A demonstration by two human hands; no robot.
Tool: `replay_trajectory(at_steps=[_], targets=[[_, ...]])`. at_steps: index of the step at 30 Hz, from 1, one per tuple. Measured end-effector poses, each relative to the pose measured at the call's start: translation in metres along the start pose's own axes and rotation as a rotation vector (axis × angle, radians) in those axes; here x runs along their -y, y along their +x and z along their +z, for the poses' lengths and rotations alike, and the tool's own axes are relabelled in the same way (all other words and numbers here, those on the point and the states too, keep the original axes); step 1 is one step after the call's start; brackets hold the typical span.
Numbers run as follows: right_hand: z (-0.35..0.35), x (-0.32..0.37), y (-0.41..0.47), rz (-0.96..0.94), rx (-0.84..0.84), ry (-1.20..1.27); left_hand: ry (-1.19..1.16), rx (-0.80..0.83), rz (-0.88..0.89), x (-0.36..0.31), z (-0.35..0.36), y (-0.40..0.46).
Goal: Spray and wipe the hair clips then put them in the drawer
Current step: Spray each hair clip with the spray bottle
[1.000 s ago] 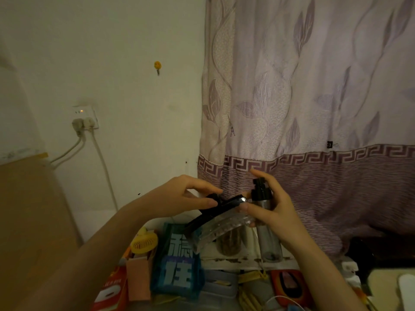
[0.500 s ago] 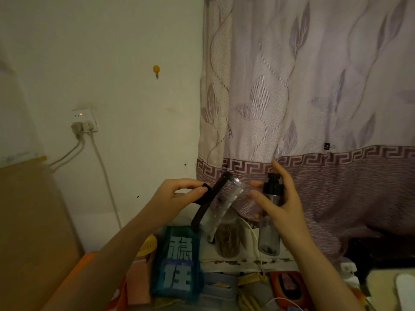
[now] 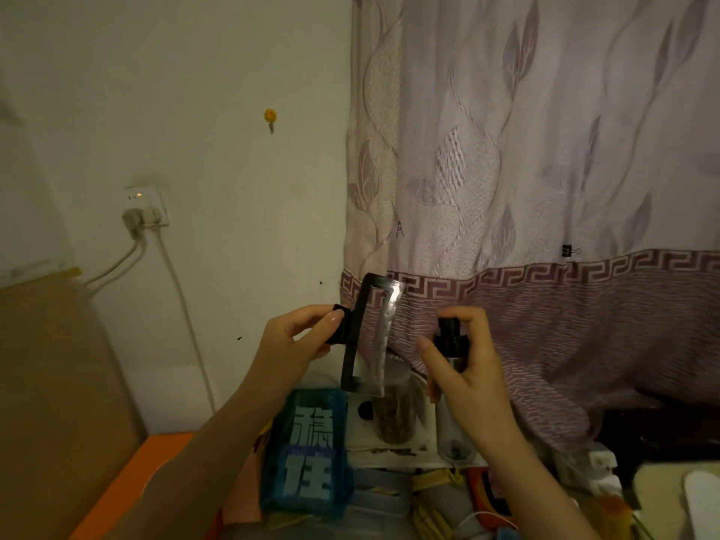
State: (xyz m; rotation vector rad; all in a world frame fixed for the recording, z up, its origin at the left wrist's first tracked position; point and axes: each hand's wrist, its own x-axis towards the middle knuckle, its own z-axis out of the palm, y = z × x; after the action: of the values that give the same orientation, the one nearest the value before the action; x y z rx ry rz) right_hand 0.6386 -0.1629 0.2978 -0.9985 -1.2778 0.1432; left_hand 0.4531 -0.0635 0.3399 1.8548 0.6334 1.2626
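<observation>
The hair clip [image 3: 368,337], a long black frame with a clear toothed side, is held upright in the air in front of the curtain [image 3: 545,169], above the cluttered desk. The left hand [image 3: 296,341] pinches its black lever between thumb and fingers. Just to its right, the right hand [image 3: 473,380] is wrapped around the spray bottle [image 3: 452,383], with a finger resting on the black pump head (which way the nozzle faces is hard to tell).

The likely slip is aim: if the nozzle points away from the clip, the mist lands on the curtain or the jar [image 3: 393,411] and blue pouch [image 3: 307,454] below. The pinch on the lever is small, so a wet clip could twist loose and drop into the clutter.
</observation>
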Motion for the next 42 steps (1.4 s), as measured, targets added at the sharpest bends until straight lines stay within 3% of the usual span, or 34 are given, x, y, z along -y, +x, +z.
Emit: replay_trajectory(at_steps=[10, 17, 42], targets=[[-0.003, -0.005, -0.006, 0.028, -0.055, -0.024, -0.092, -0.004, -0.043, 0.009, 0.003, -0.012], [0.0, -0.016, -0.022, 0.157, 0.04, 0.139, -0.124, -0.045, -0.107, 0.022, 0.009, -0.023], [0.022, -0.065, -0.098, 0.484, 0.344, 0.16, -0.152, -0.283, -0.506, 0.088, 0.035, -0.119]])
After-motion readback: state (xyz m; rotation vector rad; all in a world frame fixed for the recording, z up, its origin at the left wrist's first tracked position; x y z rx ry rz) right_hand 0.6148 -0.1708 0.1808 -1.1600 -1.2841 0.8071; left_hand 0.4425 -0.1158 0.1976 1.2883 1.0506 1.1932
